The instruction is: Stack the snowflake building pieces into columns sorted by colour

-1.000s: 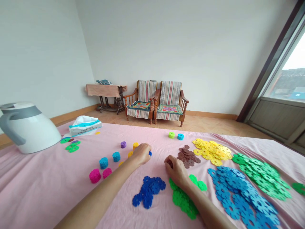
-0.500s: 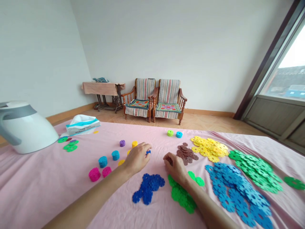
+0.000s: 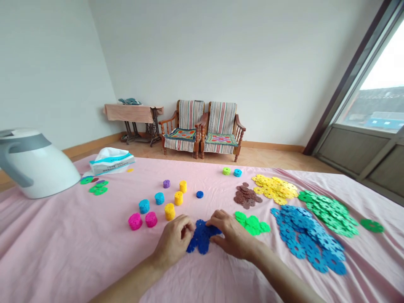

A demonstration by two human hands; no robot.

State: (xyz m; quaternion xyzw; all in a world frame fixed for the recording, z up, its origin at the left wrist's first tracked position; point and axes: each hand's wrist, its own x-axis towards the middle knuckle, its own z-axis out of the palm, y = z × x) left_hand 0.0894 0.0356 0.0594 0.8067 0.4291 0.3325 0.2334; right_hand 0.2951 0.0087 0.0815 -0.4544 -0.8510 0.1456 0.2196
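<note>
Lying just right of the left hand [image 3: 176, 236], its fingers curled nearly closed, contents unclear, the dark blue disc pile [image 3: 202, 239] sits partly under the nearer right hand [image 3: 232, 235], fingers parted, unclosed, touching its right edge.

No text can be read, the print [image 3: 115, 165] on the tissue pack [image 3: 110, 160] being too blurred.
</note>
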